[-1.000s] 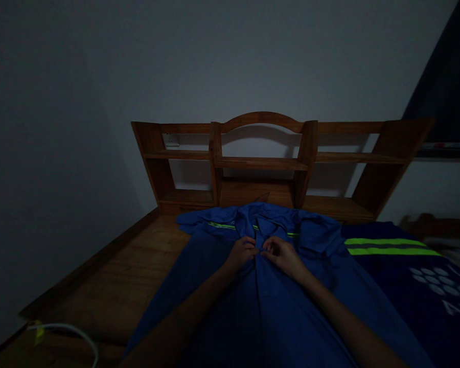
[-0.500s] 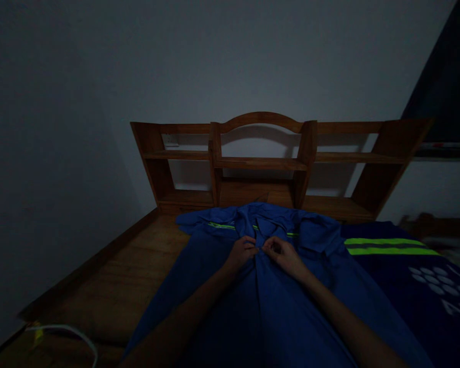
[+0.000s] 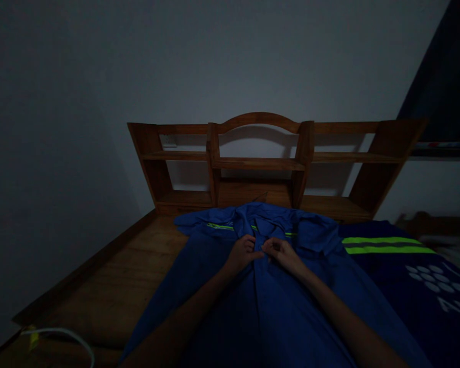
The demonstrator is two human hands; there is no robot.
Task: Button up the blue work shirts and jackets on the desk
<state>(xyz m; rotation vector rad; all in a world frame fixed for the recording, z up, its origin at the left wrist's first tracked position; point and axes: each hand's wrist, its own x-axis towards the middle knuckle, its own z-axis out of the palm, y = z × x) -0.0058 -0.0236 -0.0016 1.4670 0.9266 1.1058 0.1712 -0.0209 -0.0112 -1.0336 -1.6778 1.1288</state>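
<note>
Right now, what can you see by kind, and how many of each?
Garments: 2, blue work jacket and navy garment with green stripes
Cables: 1, white cable
Furniture: 1, wooden headboard shelf
Hands: 2, left hand and right hand, both pinching the jacket's front
Total: 6
</note>
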